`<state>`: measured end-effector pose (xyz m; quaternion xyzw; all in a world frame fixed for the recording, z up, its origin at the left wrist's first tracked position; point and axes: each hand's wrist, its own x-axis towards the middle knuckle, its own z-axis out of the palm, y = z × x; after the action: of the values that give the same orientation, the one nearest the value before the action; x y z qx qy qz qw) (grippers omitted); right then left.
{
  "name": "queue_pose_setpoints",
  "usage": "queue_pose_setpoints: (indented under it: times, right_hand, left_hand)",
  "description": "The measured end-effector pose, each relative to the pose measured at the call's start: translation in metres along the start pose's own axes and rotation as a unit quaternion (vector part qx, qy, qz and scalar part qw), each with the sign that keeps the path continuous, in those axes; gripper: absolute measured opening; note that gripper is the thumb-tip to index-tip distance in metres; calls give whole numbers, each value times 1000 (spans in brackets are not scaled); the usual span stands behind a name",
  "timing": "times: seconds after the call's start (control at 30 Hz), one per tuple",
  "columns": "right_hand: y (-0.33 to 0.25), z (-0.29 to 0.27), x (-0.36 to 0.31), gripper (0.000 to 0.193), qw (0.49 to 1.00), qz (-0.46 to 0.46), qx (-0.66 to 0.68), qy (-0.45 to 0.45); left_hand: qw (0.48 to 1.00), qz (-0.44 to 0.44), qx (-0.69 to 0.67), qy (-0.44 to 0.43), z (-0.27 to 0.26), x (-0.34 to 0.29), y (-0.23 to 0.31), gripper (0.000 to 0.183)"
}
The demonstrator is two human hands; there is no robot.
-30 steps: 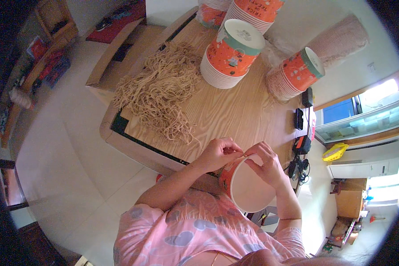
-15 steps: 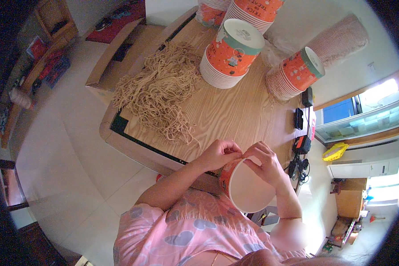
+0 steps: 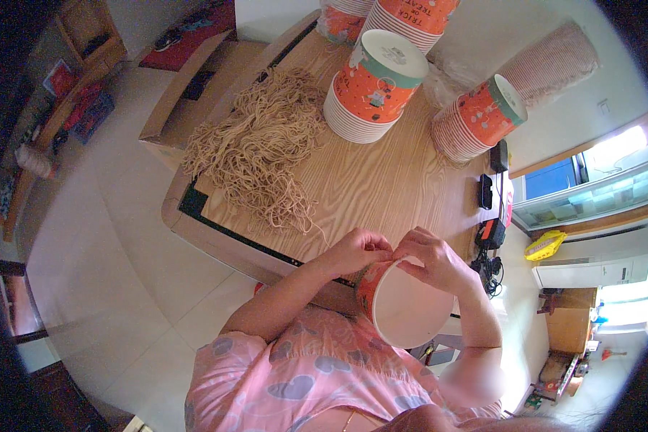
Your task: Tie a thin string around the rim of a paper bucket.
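An orange paper bucket [image 3: 414, 306] with a white inside is tilted in front of my chest, its open mouth facing right. The fingers of my right hand [image 3: 435, 261] close over its upper rim, some of them inside. My left hand [image 3: 358, 250] pinches at the outside of the same rim, fingertips almost touching those of the right. What lies between the left fingertips is too small to make out. Left of the hands, a tangled pile of beige cords [image 3: 263, 151] covers part of the wooden table; one loose strand trails toward my left hand.
Upside-down stacks of orange buckets [image 3: 374, 90] stand farther back on the table, with another stack [image 3: 475, 122] to the right. Black adapters and cables [image 3: 489, 237] lie along the right edge. An open cardboard box [image 3: 187, 93] sits beyond the table's left side.
My right hand and forearm have shifted slightly to the right and turned over the rim. The bucket's mouth has swung a little outward. My left hand has barely moved.
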<state>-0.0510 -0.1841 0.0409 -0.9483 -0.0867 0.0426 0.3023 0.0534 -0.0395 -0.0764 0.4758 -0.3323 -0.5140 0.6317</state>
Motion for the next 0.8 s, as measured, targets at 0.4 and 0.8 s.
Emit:
queue_pose_setpoints:
  times: [0.4,0.8]
  right_hand:
    - [-9,1,-5,19,995,-40,-86,40]
    - [-8,-3,-3,19,992,-68,-107,27]
  left_hand:
    - [980,-89,-172,-35,4,-4,5,18]
    - [958,-157,-234,-51,0,0,-5,16]
